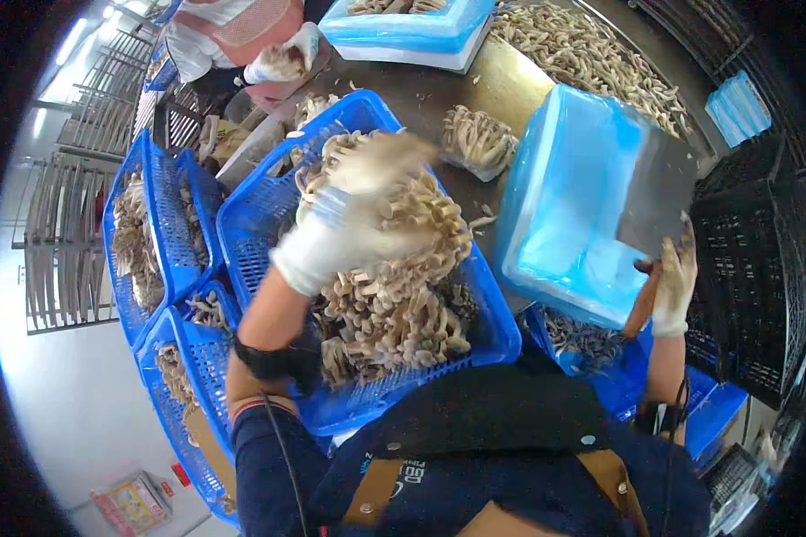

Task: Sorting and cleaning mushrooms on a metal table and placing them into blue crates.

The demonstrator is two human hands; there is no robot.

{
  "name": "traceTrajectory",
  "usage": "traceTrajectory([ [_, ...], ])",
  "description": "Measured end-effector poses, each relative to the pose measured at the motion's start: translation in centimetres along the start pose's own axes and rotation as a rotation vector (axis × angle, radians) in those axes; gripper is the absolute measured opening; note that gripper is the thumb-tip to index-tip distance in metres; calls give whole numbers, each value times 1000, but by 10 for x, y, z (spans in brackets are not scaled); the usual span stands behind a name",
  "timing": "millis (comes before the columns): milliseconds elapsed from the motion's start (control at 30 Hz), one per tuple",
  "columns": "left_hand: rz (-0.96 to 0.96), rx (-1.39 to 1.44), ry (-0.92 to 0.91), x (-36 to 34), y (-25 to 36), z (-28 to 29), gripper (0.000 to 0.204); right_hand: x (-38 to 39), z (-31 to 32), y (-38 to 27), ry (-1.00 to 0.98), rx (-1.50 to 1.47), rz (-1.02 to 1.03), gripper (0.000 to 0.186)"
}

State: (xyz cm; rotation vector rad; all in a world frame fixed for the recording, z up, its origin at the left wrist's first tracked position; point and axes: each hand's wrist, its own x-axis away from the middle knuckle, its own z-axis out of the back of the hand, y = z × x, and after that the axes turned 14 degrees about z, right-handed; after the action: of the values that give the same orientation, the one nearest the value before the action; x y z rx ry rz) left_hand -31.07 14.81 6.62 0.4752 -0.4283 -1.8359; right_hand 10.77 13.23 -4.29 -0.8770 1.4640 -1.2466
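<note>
My left hand (336, 251), in a white glove, is over a blue plastic basket (501, 336) heaped with clumps of pale brown mushrooms (394, 313). Motion smears its fingers, and a pale blur covers the mushrooms just beyond them, so any hold is unclear. To the right, my right hand (674, 286) wears a white glove with dirty fingertips. It appears closed around a narrow brown piece (645, 302) whose kind I cannot make out. This hand is at the near right corner of a box lined with blue film (569, 197). A dark grey sheet (658, 192) lies across the box's right part.
Blue baskets of mushrooms (184, 255) stand at left. Loose mushrooms (591, 58) cover the far right table; a bagged clump (477, 143) lies nearer. Another blue-lined box (403, 36) is at the back. A co-worker's gloved hand (287, 58) is far left. Black crates (748, 277) stand right.
</note>
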Motion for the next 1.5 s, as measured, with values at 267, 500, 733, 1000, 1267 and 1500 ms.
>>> traceTrajectory([
  [267,-118,-436,31,38,20,-58,26,7,-73,-20,-424,-242,-262,56],
  [500,360,-425,269,152,-3,-25,54,26,-99,-22,-807,-104,-366,59],
  [733,526,-89,459,190,-15,-49,55,34,-157,0,-1172,154,27,60],
  [1000,591,-148,567,178,-7,-59,54,51,-191,20,-1178,-3,115,56],
  [1267,854,-372,549,177,8,-57,88,51,-199,-33,-1248,-106,-178,56],
  [1500,869,-51,733,201,-73,-63,76,14,-226,-51,-1343,-3,9,57],
])
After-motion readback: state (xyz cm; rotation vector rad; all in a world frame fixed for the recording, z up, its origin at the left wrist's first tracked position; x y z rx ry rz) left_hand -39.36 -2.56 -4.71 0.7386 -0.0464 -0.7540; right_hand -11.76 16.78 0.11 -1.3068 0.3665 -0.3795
